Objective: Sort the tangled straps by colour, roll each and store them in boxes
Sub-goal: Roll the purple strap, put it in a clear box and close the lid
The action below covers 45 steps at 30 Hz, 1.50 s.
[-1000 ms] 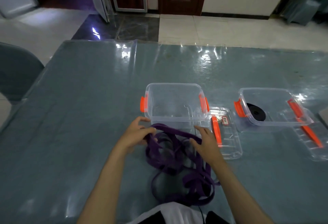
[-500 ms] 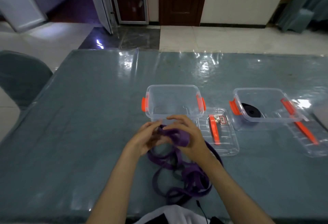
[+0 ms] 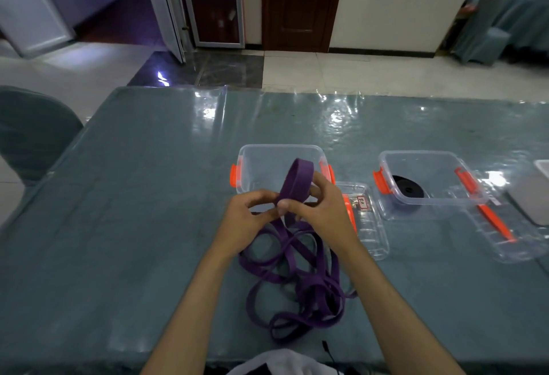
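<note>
room: tiled floor, dark wooden door at the back, and a long table [image 3: 124, 226] under a shiny clear plastic cover; a grey chair [image 3: 32, 128] sits off its left corner
purple strap [image 3: 297, 273]: most of it lies in a loose tangle on the table right in front of the person, with one loop [image 3: 298, 180] lifted upright between the hands, just in front of the near box
left hand [image 3: 248, 218]: fingers curled, pinching the strap at the foot of that loop
right hand [image 3: 322, 209]: thumb and fingers curled round the loop, gripping it from the right side
near box [image 3: 252, 160]: clear with orange clips, nothing in it as far as I can see, touching-close behind the hands; its lid [image 3: 371, 226] lies flat just to the right
far box [image 3: 427, 178]: same kind, well to the right, with a rolled black strap [image 3: 408, 190] already inside; lid [image 3: 505, 232] beside it
step in hand: looks like starting the roll on the purple one
how to do it well, imo: keep that first turn small and flat, pinch it firm with one hand and feed with the other, and let the tail pull free of the pile slowly so a knot doesn't tighten; shake the heap loose if a loop snags
</note>
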Tool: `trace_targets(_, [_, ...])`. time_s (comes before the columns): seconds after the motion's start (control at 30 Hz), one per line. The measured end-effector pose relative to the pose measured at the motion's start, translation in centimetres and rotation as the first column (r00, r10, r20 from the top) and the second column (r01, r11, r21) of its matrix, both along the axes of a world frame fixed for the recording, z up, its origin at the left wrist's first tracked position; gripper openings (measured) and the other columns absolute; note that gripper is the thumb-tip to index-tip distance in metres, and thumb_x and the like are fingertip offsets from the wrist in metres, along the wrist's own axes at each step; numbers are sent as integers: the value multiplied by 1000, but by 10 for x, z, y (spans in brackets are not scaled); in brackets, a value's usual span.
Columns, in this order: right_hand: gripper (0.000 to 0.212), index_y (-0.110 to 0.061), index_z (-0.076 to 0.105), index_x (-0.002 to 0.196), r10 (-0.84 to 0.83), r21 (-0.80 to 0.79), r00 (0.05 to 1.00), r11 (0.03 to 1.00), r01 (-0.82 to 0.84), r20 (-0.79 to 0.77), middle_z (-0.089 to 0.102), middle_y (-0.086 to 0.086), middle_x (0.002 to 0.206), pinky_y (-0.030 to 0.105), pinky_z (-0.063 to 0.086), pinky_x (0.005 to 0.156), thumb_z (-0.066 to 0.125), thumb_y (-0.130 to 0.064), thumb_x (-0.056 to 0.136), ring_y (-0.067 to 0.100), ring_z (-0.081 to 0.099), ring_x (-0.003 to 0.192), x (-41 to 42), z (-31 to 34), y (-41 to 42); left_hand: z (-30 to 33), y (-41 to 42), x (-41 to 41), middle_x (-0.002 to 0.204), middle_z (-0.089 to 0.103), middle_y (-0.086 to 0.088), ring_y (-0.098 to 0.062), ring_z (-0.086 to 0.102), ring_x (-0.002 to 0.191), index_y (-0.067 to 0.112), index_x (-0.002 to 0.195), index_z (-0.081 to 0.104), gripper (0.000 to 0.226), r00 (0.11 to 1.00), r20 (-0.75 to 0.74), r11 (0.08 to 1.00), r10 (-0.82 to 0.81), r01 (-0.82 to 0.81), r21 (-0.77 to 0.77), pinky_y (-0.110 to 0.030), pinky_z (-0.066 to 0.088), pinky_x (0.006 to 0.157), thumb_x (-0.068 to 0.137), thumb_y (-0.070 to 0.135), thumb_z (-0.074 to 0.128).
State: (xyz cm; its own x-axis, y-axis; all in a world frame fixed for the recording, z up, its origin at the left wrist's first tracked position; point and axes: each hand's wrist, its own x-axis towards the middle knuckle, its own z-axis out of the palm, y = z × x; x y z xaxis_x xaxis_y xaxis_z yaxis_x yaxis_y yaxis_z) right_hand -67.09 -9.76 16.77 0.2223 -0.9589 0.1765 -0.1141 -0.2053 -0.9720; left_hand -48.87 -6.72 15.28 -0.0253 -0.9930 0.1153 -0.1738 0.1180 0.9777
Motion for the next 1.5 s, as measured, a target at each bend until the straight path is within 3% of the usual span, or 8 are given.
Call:
trace_targets(0.2, [49,-18,63,117,-14,4,996,1000,14,85,72,6,110,60,62,68,92,-17,77,42,70,94,-8,13,-8,4,3,-17,112,80,8,-12,74,110,22,119,76,28,997,-66,997,-36,32,-65,-29,58,97,98,4,70])
trace_targets(0.43, [38,-13,62,106,-43,-7,995,999,44,94,69,15,99,34,54,53,90,-12,79,38,67,80,-11,17,-22,9,-8,-36,103,80,13,-5,74,101,25,112,76,20,999,22,996,36,-34,-78,-27,58,97,95,16,75])
trace_targets(0.63, [64,-30,52,146,73,-24,989,997,-71,127,69,0,118,32,60,70,79,-12,90,21,70,93,-26,32,-38,9,-27,-23,92,73,20,-3,70,89,28,97,71,9,977,194,990,93,-70,-119,-14,54,74,95,20,75])
trace_targets(0.8, [27,-16,67,97,86,-41,995,996,-84,53,70,-5,87,30,58,65,85,-5,81,16,68,82,-27,43,-59,9,-43,-14,96,71,21,-3,68,96,29,99,64,17,952,299,997,-60,73,-33,-23,51,86,92,19,76])
trace_targets(0.93, [28,-14,66,83,3,-50,997,999,1,77,69,-3,76,33,55,68,91,-8,74,15,66,74,-18,35,-68,18,-47,-21,115,70,14,-7,66,118,23,112,58,33,998,50,998,-35,38,-56,-26,49,106,89,22,82])
trace_targets(1.17, [28,-21,70,93,-35,-37,997,999,38,70,72,-4,80,42,56,75,92,-17,76,21,66,77,-4,30,-77,19,-58,-26,100,74,6,-14,72,100,23,100,61,14,994,-91,997,56,-61,-52,-34,58,90,97,15,73])
trace_targets(1.37, [20,-20,76,104,200,-50,980,979,-199,7,71,-7,89,28,54,63,79,-9,88,14,63,72,-18,43,-79,23,-63,-13,111,69,-19,-32,69,102,18,102,49,14,982,-159,991,-98,111,71,-43,58,88,104,12,61])
trace_targets(1.5, [19,-18,79,101,168,-155,984,973,-174,-53,68,-6,92,25,54,62,80,-19,82,14,62,74,-22,52,-85,38,-62,-9,111,76,-13,-30,73,113,9,102,45,17,937,-260,960,-233,264,91,-47,60,95,102,1,61])
